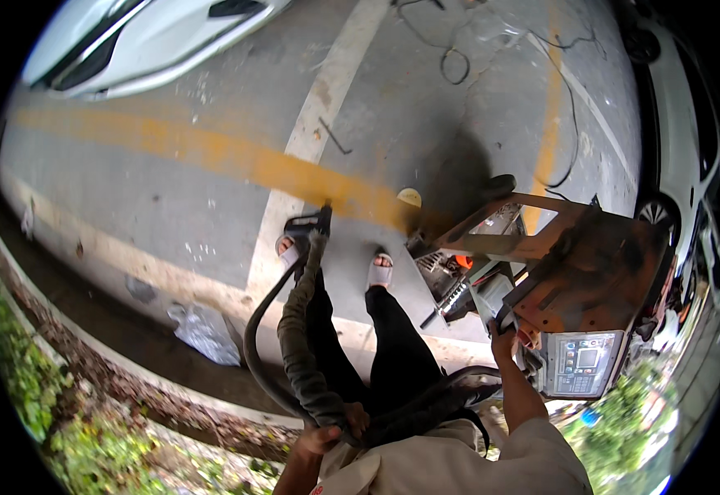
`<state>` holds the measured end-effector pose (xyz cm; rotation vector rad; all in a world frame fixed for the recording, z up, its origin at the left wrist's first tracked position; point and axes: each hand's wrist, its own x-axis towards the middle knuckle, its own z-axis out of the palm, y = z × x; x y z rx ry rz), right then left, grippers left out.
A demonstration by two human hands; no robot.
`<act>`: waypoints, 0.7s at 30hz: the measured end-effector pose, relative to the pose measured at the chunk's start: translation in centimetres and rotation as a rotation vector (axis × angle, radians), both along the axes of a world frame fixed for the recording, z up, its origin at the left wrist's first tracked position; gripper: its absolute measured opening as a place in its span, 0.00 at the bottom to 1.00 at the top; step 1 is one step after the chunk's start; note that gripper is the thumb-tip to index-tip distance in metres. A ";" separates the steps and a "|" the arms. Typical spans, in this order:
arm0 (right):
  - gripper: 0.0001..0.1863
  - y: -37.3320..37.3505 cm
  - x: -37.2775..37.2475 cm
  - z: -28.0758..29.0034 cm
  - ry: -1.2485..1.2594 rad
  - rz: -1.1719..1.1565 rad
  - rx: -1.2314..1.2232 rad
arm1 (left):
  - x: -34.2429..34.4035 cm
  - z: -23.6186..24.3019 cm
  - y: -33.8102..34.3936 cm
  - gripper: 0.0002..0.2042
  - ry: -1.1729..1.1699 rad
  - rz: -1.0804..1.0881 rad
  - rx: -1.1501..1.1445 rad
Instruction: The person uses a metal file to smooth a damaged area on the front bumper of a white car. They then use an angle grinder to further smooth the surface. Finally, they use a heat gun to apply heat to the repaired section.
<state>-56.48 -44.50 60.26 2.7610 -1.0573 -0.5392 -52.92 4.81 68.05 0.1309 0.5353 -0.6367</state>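
At the lower middle, my left hand (320, 440) is closed round a thick cable (301, 338) in a worn grey-brown fabric sleeve. The cable stretches forward past my left leg to a black welding gun (317, 221), which hangs above my left foot. A second stretch of black hose loops to the left of the sleeve. On the right, my right hand (504, 338) is closed on a dark handle at the near side of a rusty metal machine cart (599, 272). Its fingertips are partly hidden. A lit control panel (578, 363) faces me beside that hand.
Tools and an orange item (464, 261) lie in the cart's open tray. A thin dark rod (335, 136) and loose cables (455, 66) are on the floor. White cars (178, 41) stand left and right. A plastic bag (205, 334) lies by the kerb and plants.
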 end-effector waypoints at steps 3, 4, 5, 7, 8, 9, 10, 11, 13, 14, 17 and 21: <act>0.33 3.2 3.0 2.8 0.085 -0.134 0.021 | 8.1 3.4 2.0 0.17 -0.070 -0.111 -0.048; 0.33 3.5 3.5 3.3 0.111 -0.177 0.037 | 9.9 3.9 2.0 0.18 -0.102 -0.148 -0.067; 0.35 3.8 4.1 3.5 0.072 -0.171 0.025 | 12.3 4.4 2.1 0.18 -0.141 -0.189 -0.081; 0.36 4.8 4.7 4.3 0.168 -0.207 -0.012 | 15.5 6.1 3.1 0.20 -0.223 -0.261 -0.106; 0.37 3.9 4.2 4.7 0.216 -0.210 -0.040 | 16.5 7.8 2.6 0.19 -0.252 -0.361 -0.128; 0.37 4.1 4.1 4.4 0.154 -0.239 0.027 | 19.3 9.8 2.9 0.18 -0.297 -0.466 -0.139; 0.37 4.6 4.2 4.5 0.097 -0.259 0.094 | 21.9 11.6 3.1 0.18 -0.337 -0.565 -0.145; 0.37 5.1 4.7 4.4 0.108 -0.306 0.079 | 23.1 12.4 3.2 0.18 -0.410 -0.652 -0.128; 0.36 6.5 6.0 5.2 0.051 -0.322 0.014 | 26.4 13.5 2.4 0.18 -0.565 -0.822 -0.100; 0.35 7.3 7.0 6.0 -0.020 -0.278 -0.042 | 28.0 13.6 1.7 0.19 -0.650 -0.890 -0.086; 0.42 4.6 5.7 5.4 0.052 -0.322 0.153 | 28.8 12.4 -0.4 0.18 -0.862 -1.114 -0.060; 0.28 6.0 8.1 6.1 -0.184 -0.330 0.194 | 33.2 13.7 -1.9 0.17 -1.043 -1.234 -0.102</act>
